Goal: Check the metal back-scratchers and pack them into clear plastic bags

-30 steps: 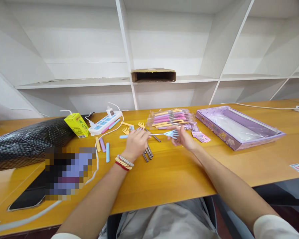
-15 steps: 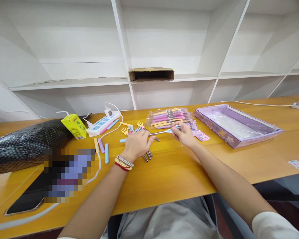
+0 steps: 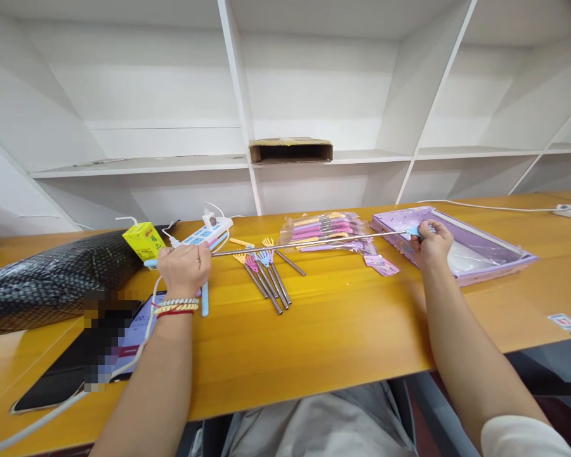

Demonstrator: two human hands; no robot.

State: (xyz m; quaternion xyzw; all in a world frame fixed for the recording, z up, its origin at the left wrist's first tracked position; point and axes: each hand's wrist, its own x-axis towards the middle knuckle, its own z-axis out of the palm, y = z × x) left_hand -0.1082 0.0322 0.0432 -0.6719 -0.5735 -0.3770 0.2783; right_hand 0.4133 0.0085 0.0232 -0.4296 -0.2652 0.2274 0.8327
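Observation:
A telescopic back scratcher (image 3: 309,243) is stretched out long and thin above the yellow table (image 3: 323,330). My left hand (image 3: 184,268) is closed round its light blue handle end at the left. My right hand (image 3: 431,244) is closed on its blue claw head at the right, over the edge of the purple box. Between my hands, several collapsed scratchers (image 3: 266,276) with small coloured claw heads lie side by side on the table.
A pile of bagged scratchers (image 3: 326,227) lies at the back. A shallow purple box (image 3: 476,244) is on the right. On the left are a white power strip (image 3: 204,232), a yellow drink carton (image 3: 145,241), a black mesh bag (image 3: 52,270), loose coloured handle sleeves (image 3: 204,298) and a phone (image 3: 57,381).
My hands have moved far apart, left hand leftward and right hand rightward, pulling the blue scratcher out from short to fully extended.

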